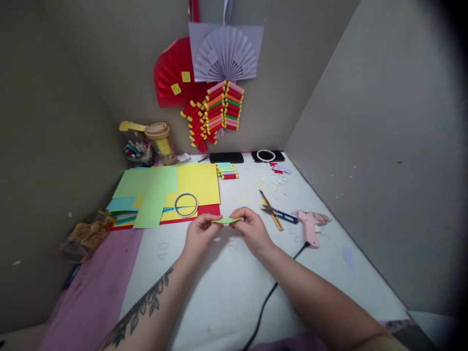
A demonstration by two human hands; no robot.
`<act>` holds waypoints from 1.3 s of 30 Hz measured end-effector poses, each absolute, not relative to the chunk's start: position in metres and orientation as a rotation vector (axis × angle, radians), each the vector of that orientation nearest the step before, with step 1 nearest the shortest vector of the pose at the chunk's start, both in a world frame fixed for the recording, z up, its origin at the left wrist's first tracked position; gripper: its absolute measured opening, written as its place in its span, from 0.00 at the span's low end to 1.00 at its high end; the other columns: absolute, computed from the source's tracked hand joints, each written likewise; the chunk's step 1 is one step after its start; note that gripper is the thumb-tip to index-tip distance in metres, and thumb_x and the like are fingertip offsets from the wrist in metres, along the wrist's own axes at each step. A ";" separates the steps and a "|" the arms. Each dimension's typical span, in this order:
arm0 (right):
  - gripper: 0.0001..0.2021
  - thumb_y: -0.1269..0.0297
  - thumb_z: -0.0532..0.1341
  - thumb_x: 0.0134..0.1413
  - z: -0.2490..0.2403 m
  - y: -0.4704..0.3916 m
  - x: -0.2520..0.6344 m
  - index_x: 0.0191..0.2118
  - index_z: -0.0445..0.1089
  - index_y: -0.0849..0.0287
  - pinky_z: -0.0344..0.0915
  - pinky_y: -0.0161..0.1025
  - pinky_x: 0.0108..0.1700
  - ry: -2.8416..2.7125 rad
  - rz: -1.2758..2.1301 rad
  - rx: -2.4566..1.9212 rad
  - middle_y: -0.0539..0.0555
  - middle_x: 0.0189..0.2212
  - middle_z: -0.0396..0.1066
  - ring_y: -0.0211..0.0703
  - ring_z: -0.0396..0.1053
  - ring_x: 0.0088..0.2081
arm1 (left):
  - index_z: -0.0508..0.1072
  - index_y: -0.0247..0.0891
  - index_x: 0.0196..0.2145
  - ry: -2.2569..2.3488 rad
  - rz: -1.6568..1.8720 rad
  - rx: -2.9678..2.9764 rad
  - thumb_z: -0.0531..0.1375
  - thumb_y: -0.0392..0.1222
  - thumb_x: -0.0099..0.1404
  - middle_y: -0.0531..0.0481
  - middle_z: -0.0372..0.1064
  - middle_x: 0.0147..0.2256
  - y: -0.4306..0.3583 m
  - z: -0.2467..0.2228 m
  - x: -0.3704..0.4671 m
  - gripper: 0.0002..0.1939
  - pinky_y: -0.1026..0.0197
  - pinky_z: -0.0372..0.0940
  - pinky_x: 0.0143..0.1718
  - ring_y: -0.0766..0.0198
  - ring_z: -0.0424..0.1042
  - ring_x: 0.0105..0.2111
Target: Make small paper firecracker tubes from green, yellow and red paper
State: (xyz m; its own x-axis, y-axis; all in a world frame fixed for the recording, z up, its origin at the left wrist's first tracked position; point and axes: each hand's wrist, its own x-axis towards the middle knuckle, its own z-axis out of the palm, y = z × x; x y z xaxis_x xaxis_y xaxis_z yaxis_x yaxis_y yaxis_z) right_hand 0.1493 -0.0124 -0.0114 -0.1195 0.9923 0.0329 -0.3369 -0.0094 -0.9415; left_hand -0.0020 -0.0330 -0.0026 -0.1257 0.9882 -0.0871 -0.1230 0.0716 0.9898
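Note:
Between both hands, just above the white table mat, is a small piece of light green paper (226,221), slightly curved. My left hand (200,232) pinches its left end with thumb and fingers. Its right end is pinched by my right hand (253,231). Beyond the hands, several small rolled paper tubes (227,171) with yellow ends lie together beside the sheets. A grey-white ring (186,204) rests on the coloured paper sheets (197,180), left of my left hand.
To the right lie snips (283,215) crossed over a yellow cutter (276,220), and a pink glue gun (310,228) with a black cord (268,295) trailing forward. Phones (226,157) and a lidded cup (161,144) stand at the back. Paper fans (226,53) hang on the wall.

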 end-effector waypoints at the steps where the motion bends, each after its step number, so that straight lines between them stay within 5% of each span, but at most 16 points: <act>1: 0.05 0.71 0.64 0.40 -0.011 -0.013 0.149 0.27 0.68 0.57 0.63 0.35 0.33 -1.055 1.410 -0.871 0.47 0.28 0.68 0.36 0.65 0.29 | 0.74 0.35 0.30 1.247 1.307 0.987 0.64 0.39 0.51 0.50 0.74 0.29 -0.033 -0.003 -0.002 0.08 0.63 0.65 0.33 0.65 0.71 0.29; 8: 0.02 0.71 0.63 0.42 -0.011 -0.017 0.147 0.26 0.70 0.56 0.63 0.35 0.34 -1.122 1.336 -0.837 0.49 0.31 0.69 0.37 0.66 0.31 | 0.73 0.37 0.28 1.202 1.350 1.113 0.62 0.38 0.53 0.50 0.72 0.33 -0.035 0.002 -0.002 0.03 0.64 0.65 0.31 0.67 0.69 0.27; 17: 0.04 0.72 0.63 0.36 -0.004 -0.017 0.144 0.24 0.72 0.58 0.62 0.34 0.30 -0.863 1.540 -0.939 0.47 0.22 0.70 0.35 0.66 0.24 | 0.77 0.40 0.29 1.155 1.336 1.549 0.61 0.30 0.51 0.47 0.75 0.35 -0.034 0.003 -0.011 0.09 0.59 0.65 0.43 0.60 0.72 0.39; 26: 0.11 0.65 0.67 0.38 -0.004 -0.018 0.146 0.33 0.72 0.57 0.68 0.37 0.33 -0.981 1.521 -0.980 0.49 0.23 0.74 0.40 0.71 0.27 | 0.76 0.36 0.32 1.295 1.247 1.060 0.63 0.41 0.53 0.51 0.72 0.23 -0.028 -0.004 -0.008 0.09 0.65 0.63 0.28 0.66 0.69 0.25; 39: 0.15 0.59 0.69 0.38 -0.008 -0.012 0.149 0.34 0.72 0.60 0.67 0.35 0.27 -0.971 1.555 -1.036 0.51 0.22 0.75 0.39 0.72 0.23 | 0.75 0.35 0.36 1.239 1.224 1.109 0.65 0.43 0.53 0.48 0.75 0.30 -0.031 0.002 -0.008 0.13 0.64 0.65 0.32 0.65 0.71 0.28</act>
State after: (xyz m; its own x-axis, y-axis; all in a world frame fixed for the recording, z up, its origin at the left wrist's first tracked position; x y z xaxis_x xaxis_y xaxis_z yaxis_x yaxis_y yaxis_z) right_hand 0.1494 -0.0123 -0.0084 -0.1442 0.9778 -0.1517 -0.2933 -0.1886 -0.9372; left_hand -0.0080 -0.0313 0.0018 -0.0489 0.9970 -0.0592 -0.0470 0.0569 0.9973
